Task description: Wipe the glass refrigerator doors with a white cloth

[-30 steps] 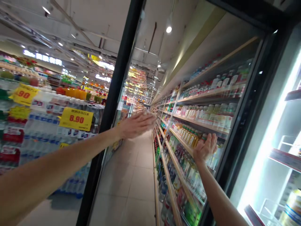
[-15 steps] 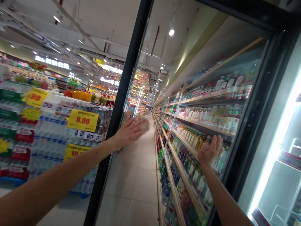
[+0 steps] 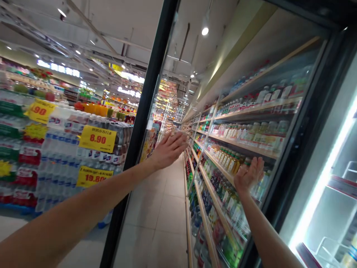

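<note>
A glass cooler door [image 3: 170, 208] with a black frame stands swung out in front of me. Across the glass, my left hand [image 3: 171, 149] lies with its fingers bent over a pale, crumpled cloth [image 3: 177, 132], mostly hidden beneath them. To the right, near the hinge side, my right hand [image 3: 248, 175] rests against the pane, palm forward and fingers extended, holding nothing. Rows of bottles [image 3: 231, 160] on wooden shelves appear in the glass behind both hands.
Beyond the door's black edge [image 3: 150, 89] stand stacked bottle packs [image 3: 55, 160] with yellow price signs [image 3: 97, 139]. At the right, the lit cooler interior [image 3: 329, 208] shows wire racks. Tiled floor [image 3: 164, 212] shows through the glass.
My left hand has slid right and slightly up across the glass, with the cloth under it. The right hand stays at nearly the same place. The view has shifted slightly.
</note>
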`<state>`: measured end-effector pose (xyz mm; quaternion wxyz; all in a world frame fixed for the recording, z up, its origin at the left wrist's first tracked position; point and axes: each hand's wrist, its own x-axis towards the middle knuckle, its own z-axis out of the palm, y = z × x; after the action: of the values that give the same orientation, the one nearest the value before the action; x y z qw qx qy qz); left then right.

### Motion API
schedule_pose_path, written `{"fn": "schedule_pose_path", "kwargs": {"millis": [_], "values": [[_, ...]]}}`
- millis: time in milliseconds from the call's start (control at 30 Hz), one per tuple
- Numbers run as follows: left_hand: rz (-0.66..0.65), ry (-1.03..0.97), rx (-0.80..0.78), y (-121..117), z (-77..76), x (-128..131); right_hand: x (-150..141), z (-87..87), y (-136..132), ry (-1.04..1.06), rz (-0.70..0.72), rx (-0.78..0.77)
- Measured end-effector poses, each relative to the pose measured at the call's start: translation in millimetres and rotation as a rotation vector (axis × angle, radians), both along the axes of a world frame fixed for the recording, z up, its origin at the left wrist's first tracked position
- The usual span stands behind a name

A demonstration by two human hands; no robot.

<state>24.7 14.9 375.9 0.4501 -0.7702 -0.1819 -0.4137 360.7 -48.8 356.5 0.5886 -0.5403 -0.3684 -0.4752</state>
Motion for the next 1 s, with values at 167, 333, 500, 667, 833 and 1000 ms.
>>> {"fn": "schedule_pose_path", "kwargs": {"millis": [167, 333, 500, 667, 833, 1000], "values": [[-0.192, 0.466, 0.136, -6.4, -47.9, 31.1, -0.3, 0.4, -0.9, 0.000, 0.011, -0.012], [-0.247, 0.492, 0.176, -5.3, -27.8, 44.6, 1.2, 0.4, -0.5, 0.005, 0.000, -0.017], [-0.084, 0.065, 0.047, -9.3, 7.2, 59.3, 4.8, -0.6, 0.6, -0.003, -0.007, -0.023], [-0.335, 0.573, 0.237, -11.3, -19.6, 82.7, 5.2, -0.3, 0.7, 0.000, -0.006, -0.020], [-0.186, 0.134, 0.090, -16.9, 19.9, 107.3, 4.3, -0.1, 0.0, 0.004, -0.001, -0.021], [-0.294, 0.458, 0.179, -23.0, 3.8, 128.8, 5.3, -0.1, -0.5, 0.007, -0.002, -0.023]]}}
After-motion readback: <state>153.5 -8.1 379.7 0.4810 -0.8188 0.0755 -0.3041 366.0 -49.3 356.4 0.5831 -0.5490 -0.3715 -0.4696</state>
